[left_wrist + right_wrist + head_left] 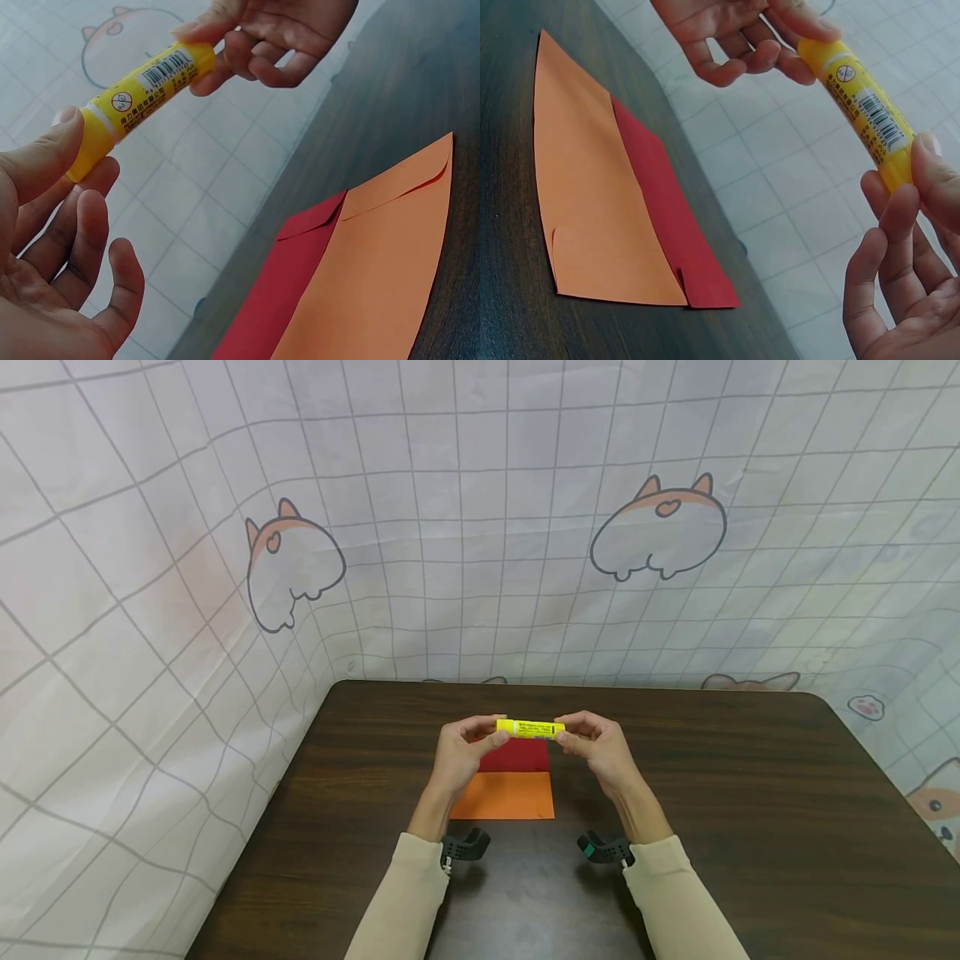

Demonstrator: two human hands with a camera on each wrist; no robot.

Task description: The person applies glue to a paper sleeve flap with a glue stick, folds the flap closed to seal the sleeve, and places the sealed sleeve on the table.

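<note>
A yellow glue stick (531, 729) with a barcode and dark print is held level above the table, between both hands. The left hand (457, 756) pinches its cap end between thumb and forefinger, beside a pale ring. At the opposite end, the right hand (606, 753) pinches the barrel with thumb and fingertip. In the left wrist view the cap (94, 142) sits on the stick. Below the hands lie an orange envelope (504, 796) and, just beyond it, a red envelope (517, 757), partly hidden by the left hand in the head view.
The dark wood-grain table (750, 810) has rounded far corners. Behind it and along its left side hangs a white grid-patterned cloth (480, 527) with cartoon animals. Black straps (467, 846) circle both wrists at the pale sleeves.
</note>
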